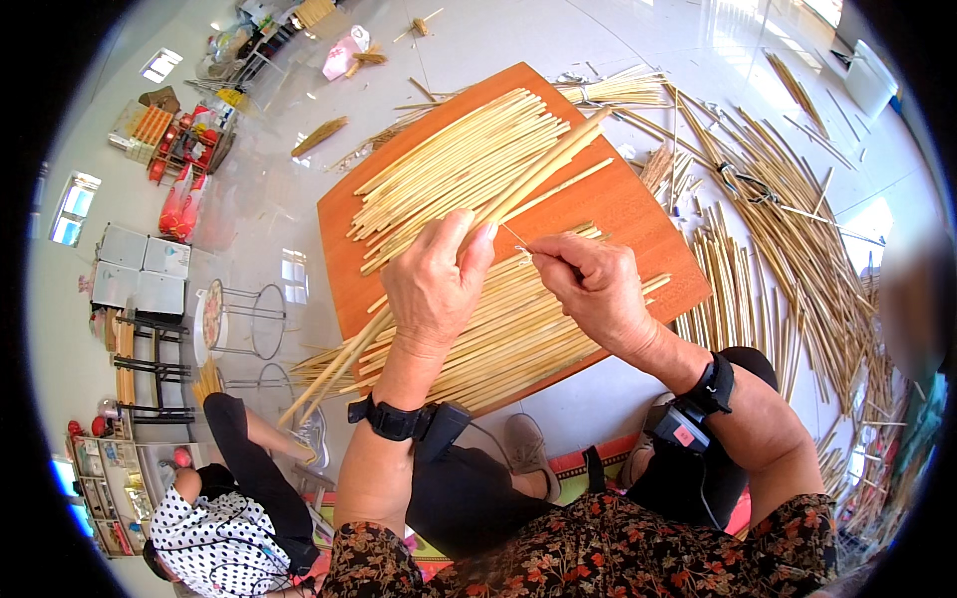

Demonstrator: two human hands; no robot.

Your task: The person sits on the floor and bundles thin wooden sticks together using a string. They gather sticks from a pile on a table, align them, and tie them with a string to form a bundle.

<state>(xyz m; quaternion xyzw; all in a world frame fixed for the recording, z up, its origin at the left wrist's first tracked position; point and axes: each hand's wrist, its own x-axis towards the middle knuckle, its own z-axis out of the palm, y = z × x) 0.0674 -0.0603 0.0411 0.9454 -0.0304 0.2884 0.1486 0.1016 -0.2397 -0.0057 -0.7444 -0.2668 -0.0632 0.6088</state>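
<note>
My left hand (441,273) is closed around a few thick pale stalks (542,168), which slant over the orange-brown wooden board (643,217). A thin cord or wire (514,236) runs from these stalks to my right hand (587,276), pinched between thumb and fingers, with a small white loop below it. What the cord is made of cannot be told. Beneath and beyond my hands, two rows of peeled stalks lie side by side on the board: a far row (456,164) and a near row (478,344). Each wrist wears a black strap with a device.
Loose stalks (785,247) and a tied bundle (620,91) lie on the tiled floor at the right and behind the board. A round stool (214,314) lies on its side at the left. Another person in a dotted top (224,531) sits at lower left.
</note>
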